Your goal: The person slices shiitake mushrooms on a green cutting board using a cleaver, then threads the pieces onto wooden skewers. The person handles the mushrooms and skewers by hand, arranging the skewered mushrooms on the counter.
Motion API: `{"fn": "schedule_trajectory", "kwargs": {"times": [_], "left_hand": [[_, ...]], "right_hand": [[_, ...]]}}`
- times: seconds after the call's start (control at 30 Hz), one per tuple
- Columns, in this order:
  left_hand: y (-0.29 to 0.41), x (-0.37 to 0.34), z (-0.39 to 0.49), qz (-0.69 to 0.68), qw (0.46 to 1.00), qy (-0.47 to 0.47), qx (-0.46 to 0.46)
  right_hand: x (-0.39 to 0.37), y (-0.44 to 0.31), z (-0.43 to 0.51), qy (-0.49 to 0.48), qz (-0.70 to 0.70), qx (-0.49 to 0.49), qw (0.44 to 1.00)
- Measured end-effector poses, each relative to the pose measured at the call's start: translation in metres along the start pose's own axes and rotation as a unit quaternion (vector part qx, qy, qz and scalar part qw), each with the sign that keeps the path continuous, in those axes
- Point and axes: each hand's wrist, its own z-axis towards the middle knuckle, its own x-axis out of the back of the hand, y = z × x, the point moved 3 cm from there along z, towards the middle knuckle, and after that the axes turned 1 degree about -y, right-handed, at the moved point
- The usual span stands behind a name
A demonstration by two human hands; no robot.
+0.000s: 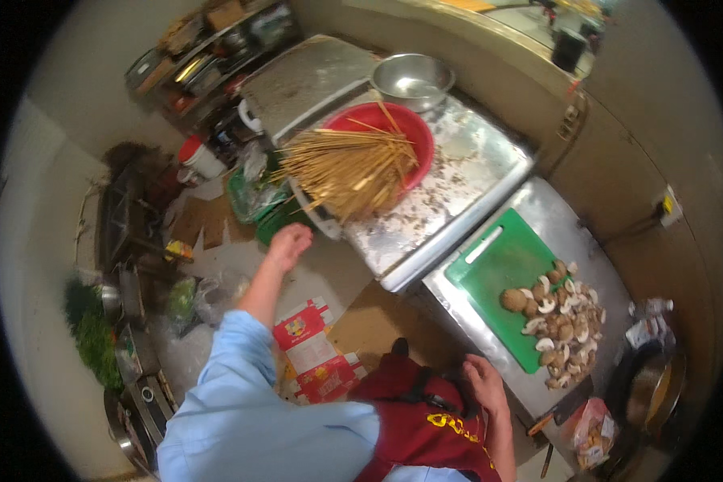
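My left hand [290, 246] reaches forward in mid-air with its fingers loosely bent, holding nothing. It is nearest to a green bin [277, 220] with a plastic bag in its top. My right hand [483, 381] hangs empty by my dark red apron [428, 416], beside the edge of the steel table [452, 301]. On that table lies a green cutting board [488, 295] with a white-handled knife [484, 244]. Halved and whole mushrooms [563, 328] are heaped over its right side. Ahead, a red basin [422, 138] holds a fan of long thin straw-coloured sticks [355, 165].
A steel bowl [413, 81] stands behind the basin on a metal worktop [446, 193] strewn with crumbs. Flattened cardboard [313, 352] covers the floor before me. A cleaver [572, 400] and a bagged item [593, 431] lie at lower right. Loaded shelves [211, 60] stand at far left.
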Motion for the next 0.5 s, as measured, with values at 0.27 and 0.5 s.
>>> {"fn": "schedule_trajectory", "kwargs": {"times": [0.27,0.5], "left_hand": [[-0.058,-0.217,0.003,-0.257,0.957,-0.129,0.043],[-0.037,-0.249,0.066,-0.246,0.967,-0.057,-0.021]], "right_hand": [[0.082,0.048,-0.034,0.118,-0.067,-0.002,0.991],[0.144,0.17,-0.089,0.32,0.087,-0.087,0.939]]}}
